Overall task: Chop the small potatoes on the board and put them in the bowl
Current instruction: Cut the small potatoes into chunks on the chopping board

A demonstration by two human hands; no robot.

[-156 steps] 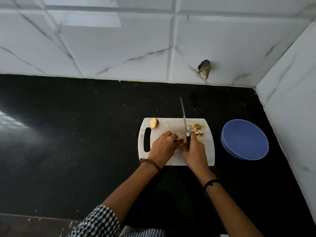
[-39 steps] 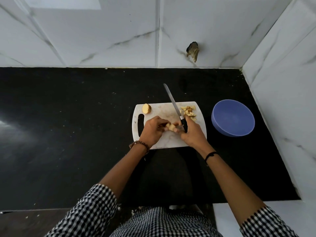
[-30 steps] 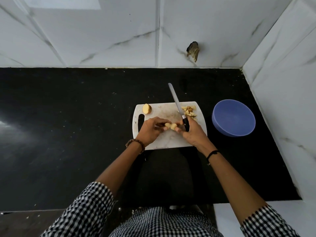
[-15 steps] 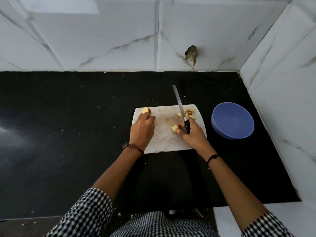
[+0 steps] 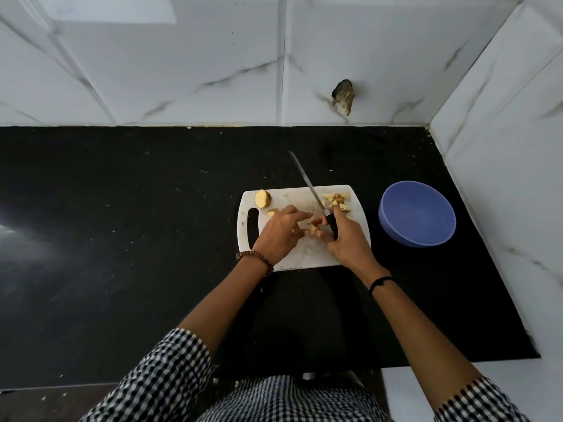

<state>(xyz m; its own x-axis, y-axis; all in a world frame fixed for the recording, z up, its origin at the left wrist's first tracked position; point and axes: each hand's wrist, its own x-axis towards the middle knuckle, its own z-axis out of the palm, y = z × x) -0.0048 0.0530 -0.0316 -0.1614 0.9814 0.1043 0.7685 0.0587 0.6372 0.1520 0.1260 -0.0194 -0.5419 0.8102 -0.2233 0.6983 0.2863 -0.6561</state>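
Black stone forms the bench (image 5: 122, 239), and a white plastic cutting board with a slot handle (image 5: 307, 254) lies flat on it in front of the person. Their right hand (image 5: 344, 242) is wrapped round the black handle of a long steel-bladed knife (image 5: 307, 181). The blade slants up and away to the left, its tip out past the far edge of the board. The left hand (image 5: 281, 234) is over the middle of the board with fingers loose and spread, gripping nothing. Its fingertips reach toward a small yellow potato chunk (image 5: 312, 229) lying between the two hands, and I can't tell whether they touch it.

A half potato with its pale cut face showing (image 5: 263, 198) sits at the far left corner of the board, just beyond the slot, with a little sliver (image 5: 270, 213) near it. A heap of chopped potato pieces (image 5: 338, 200) lies at the far right corner, just right of the blade. A round blue bowl (image 5: 417, 213) stands on the bench to the right of the board, apart from it.

A brown bead bracelet (image 5: 256, 257) circles the left wrist and a black band (image 5: 380, 281) the right. Black-and-white checked sleeves (image 5: 158, 376) cover the upper forearms. White marble-veined tiles (image 5: 182, 56) line the wall behind and to the right.
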